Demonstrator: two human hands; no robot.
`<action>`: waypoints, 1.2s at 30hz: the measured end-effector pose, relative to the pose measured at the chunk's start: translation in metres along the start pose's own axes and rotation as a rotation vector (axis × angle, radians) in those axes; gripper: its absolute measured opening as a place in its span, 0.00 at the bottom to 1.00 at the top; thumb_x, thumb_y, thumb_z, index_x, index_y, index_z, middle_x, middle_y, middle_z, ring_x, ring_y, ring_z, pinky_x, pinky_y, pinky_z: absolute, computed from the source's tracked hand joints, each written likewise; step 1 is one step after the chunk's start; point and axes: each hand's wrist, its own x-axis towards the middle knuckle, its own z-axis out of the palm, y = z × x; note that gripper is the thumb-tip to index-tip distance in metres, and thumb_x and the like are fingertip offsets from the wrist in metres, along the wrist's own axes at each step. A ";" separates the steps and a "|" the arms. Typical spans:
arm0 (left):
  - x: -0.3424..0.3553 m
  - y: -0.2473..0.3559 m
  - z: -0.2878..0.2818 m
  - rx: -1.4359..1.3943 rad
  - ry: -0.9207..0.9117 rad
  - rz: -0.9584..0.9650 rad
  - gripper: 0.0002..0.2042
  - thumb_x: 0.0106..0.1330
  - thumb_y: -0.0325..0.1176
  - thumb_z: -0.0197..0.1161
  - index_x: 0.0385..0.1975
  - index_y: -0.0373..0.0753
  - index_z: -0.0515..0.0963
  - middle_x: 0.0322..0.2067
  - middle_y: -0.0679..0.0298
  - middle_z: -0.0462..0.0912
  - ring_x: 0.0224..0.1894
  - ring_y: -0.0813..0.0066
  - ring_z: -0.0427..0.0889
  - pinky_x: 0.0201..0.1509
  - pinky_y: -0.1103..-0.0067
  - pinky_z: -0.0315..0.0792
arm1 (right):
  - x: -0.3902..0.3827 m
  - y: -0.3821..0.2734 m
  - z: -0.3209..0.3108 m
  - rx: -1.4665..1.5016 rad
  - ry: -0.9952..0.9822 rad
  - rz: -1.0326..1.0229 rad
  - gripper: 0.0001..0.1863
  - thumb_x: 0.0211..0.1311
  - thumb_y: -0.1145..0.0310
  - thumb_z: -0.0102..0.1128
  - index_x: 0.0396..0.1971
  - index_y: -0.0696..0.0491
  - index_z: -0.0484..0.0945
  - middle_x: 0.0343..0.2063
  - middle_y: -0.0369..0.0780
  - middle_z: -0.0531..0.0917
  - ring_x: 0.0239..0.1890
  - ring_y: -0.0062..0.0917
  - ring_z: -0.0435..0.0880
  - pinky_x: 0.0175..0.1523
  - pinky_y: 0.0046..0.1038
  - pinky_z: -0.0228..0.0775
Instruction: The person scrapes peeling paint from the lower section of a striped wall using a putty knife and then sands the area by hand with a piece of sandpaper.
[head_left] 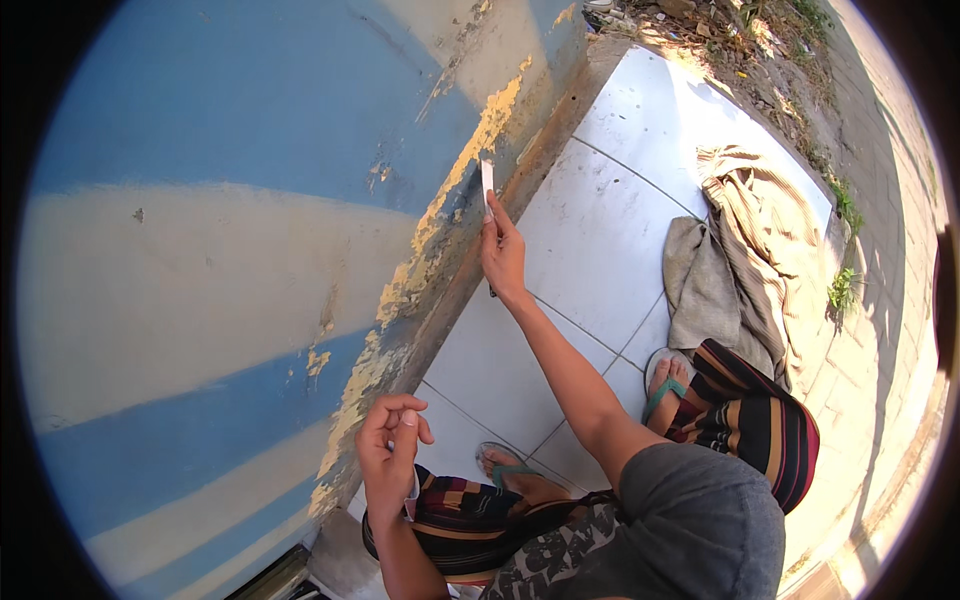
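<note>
My right hand [503, 256] reaches out to the wall's lower edge, its fingers closed round a narrow, flat, pale tool [487, 178]. The tool points up and its tip is at the wall beside a strip of flaking yellow paint [490, 118]; whether it touches cannot be made out. Nearer to me, my left hand [388, 450] is raised in front of the wall [200, 250]. Its fingers are loosely bent and apart, with nothing seen in them. A small white thing [411, 494] shows by the left wrist, partly hidden.
The wall is painted in blue and cream bands. White floor tiles [590, 235] run along its foot. Beige and grey cloths [765, 250] lie heaped on the right. My feet in green-strapped sandals [520, 468] are on the tiles. Beyond lie soil with litter [760, 75] and paving [895, 200].
</note>
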 end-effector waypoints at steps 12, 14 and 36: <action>-0.003 -0.008 0.002 0.013 -0.040 0.045 0.05 0.71 0.27 0.55 0.39 0.33 0.77 0.22 0.68 0.77 0.26 0.85 0.75 0.30 0.85 0.65 | -0.008 -0.011 -0.005 -0.004 -0.008 0.010 0.21 0.74 0.70 0.47 0.65 0.49 0.71 0.22 0.37 0.71 0.25 0.18 0.63 0.32 0.25 0.63; 0.000 -0.004 0.000 0.028 -0.045 0.047 0.05 0.71 0.27 0.55 0.39 0.33 0.77 0.22 0.68 0.77 0.26 0.85 0.75 0.30 0.85 0.65 | 0.008 -0.015 -0.006 0.009 -0.032 0.024 0.22 0.75 0.69 0.47 0.67 0.49 0.68 0.22 0.33 0.69 0.25 0.15 0.62 0.31 0.21 0.60; 0.001 -0.010 -0.003 0.162 -0.086 0.096 0.05 0.70 0.26 0.56 0.39 0.32 0.76 0.22 0.67 0.77 0.25 0.86 0.75 0.30 0.86 0.67 | 0.021 -0.030 -0.008 0.125 -0.125 0.135 0.23 0.78 0.65 0.42 0.69 0.52 0.64 0.18 0.27 0.64 0.15 0.10 0.60 0.19 0.19 0.56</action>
